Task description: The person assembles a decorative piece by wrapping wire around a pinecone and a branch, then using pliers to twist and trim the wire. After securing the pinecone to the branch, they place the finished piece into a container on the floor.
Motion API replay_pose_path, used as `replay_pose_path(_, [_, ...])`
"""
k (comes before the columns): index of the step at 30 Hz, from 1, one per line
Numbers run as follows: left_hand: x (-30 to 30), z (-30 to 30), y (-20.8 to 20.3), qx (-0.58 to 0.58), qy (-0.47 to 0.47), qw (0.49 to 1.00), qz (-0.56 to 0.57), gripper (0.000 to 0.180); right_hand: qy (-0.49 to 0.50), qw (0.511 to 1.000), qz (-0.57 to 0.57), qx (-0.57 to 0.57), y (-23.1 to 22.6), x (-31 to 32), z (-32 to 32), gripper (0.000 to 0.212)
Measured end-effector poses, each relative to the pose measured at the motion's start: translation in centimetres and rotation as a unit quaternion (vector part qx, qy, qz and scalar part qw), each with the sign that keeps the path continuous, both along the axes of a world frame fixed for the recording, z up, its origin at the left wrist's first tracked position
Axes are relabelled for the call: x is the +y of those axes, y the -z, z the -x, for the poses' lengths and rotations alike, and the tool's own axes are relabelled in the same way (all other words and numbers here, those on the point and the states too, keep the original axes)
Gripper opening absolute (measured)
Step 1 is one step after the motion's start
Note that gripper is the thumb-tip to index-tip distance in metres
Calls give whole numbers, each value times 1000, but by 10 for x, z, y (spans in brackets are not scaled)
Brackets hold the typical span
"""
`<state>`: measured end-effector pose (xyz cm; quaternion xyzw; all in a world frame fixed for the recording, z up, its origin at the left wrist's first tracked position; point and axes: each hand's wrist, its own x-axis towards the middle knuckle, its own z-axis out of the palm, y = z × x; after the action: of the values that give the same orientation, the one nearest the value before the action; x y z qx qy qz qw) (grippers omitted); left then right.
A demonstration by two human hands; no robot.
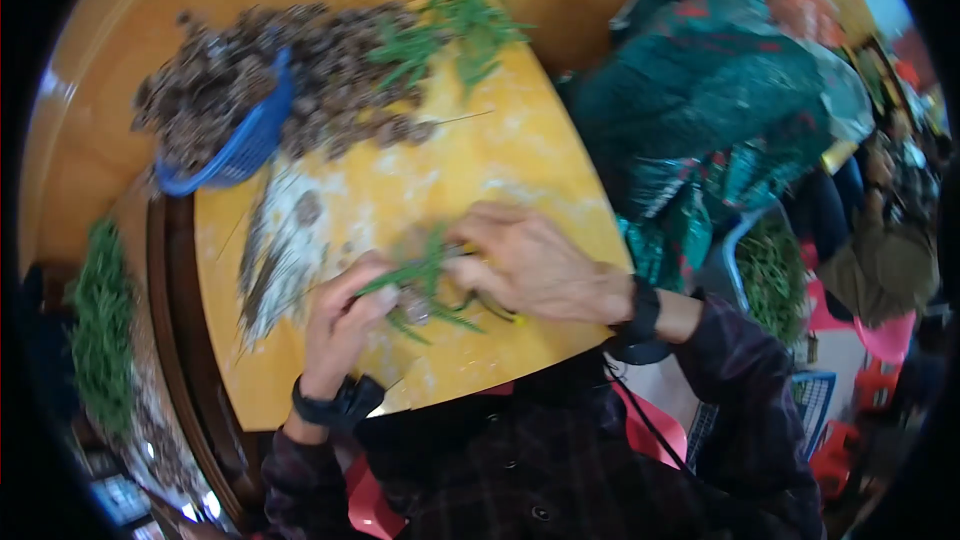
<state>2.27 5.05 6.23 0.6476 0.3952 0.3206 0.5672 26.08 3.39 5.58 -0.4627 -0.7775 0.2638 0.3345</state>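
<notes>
Over the near middle of the yellow table (430, 170), both hands are at one small green leafy sprig (425, 270). My left hand (340, 315) pinches it from the left, thumb and fingers together. A brownish piece (413, 305), perhaps a pine cone, shows beneath the leaves by the left fingertips. On the other side, my right hand (525, 262) has its fingers curled closed at the sprig's stem. Below the right fingers a dark thin strand (495, 307) with a yellowish end sticks out. What exactly lies between the right fingertips is hidden.
Brown pine cones (345, 65) lie heaped at the far left, spilling from a blue basket (235, 145). Green sprigs (470, 35) rest beside them. Thin dark stems (270, 260) lie left. Green plastic bags (700, 90) stand right, near a tub of greenery (768, 275). Another person (890, 260) sits far right.
</notes>
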Motion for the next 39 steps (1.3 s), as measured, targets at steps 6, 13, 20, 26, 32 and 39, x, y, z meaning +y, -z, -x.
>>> replay_pose_path(6, [-6, -22, -11, -36, -3, 997, -68, 18, -17, 988, 104, 116, -35, -16, 5, 43])
replay_pose_path(13, [-11, -49, -17, -21, -31, 996, -79, 20, -6, 966, 100, 240, -34, -31, -4, 38])
replay_pose_path(20, [-2, -70, -10, -46, -60, 996, -42, 28, 157, 930, 16, 331, -18, -53, -54, 24])
replay_pose_path(26, [9, -61, 6, 23, -33, 999, 6, 29, 449, 784, -28, 428, 6, -80, -152, 16])
replay_pose_path(32, [13, -72, 11, -12, -17, 999, 37, 33, 771, 612, -70, 161, 108, -173, -317, 27])
replay_pose_path(39, [15, -52, 25, -95, -10, 994, 56, 23, 905, 403, 119, -64, 118, -301, -393, 73])
